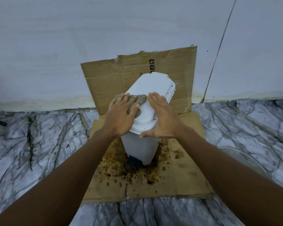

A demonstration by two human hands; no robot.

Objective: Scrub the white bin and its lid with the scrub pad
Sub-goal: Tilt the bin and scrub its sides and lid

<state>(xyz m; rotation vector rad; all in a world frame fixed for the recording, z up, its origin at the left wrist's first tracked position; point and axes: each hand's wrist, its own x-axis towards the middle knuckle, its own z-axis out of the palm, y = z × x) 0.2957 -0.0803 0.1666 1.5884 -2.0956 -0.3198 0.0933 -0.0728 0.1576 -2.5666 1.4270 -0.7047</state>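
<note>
The white bin (140,148) stands upright on stained cardboard, its white lid (155,88) closed on top. A black pedal (133,162) sticks out at its base. The grey-green scrub pad (140,99) lies on the near left part of the lid. My left hand (121,116) presses flat on the pad with straight fingers. My right hand (162,116) rests flat on the lid's right side, thumb at the near rim. Brown spots dot the lid's right edge.
A flattened cardboard sheet (189,178) covers the marble floor (31,144) under the bin and leans up the white wall (104,30) behind it. Brown stains spread on the cardboard around the pedal. A clear bowl (245,159) sits at the right.
</note>
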